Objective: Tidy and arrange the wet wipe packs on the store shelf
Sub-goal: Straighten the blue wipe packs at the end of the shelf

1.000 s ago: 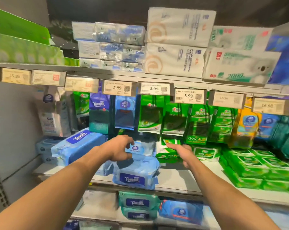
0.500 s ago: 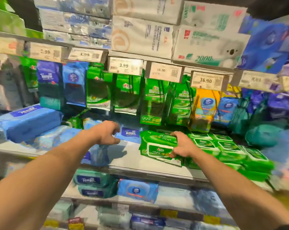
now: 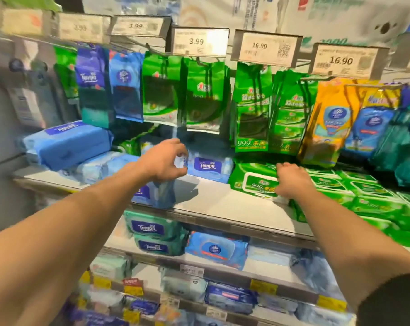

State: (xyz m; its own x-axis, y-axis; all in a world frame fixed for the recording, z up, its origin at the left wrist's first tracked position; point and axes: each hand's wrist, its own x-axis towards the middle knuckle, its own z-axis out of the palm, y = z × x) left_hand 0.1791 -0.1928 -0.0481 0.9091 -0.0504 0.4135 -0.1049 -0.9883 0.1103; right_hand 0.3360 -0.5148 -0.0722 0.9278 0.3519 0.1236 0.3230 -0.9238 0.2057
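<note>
Shelf (image 3: 213, 198): right hand (image 3: 291, 182) grips green pack (image 3: 253, 182); left hand (image 3: 164, 161) apart.

Tempo on blue pack (image 3: 208, 166); 3.99, 16.90 on price tags (image 3: 196, 42).

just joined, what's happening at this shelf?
A person is tidying wet wipe packs on a store shelf. The right hand grips a green 999 pack lying at the left end of the green row. The left hand hovers, fingers curled, in front of a blue Tempo pack; whether it holds anything is unclear.
</note>
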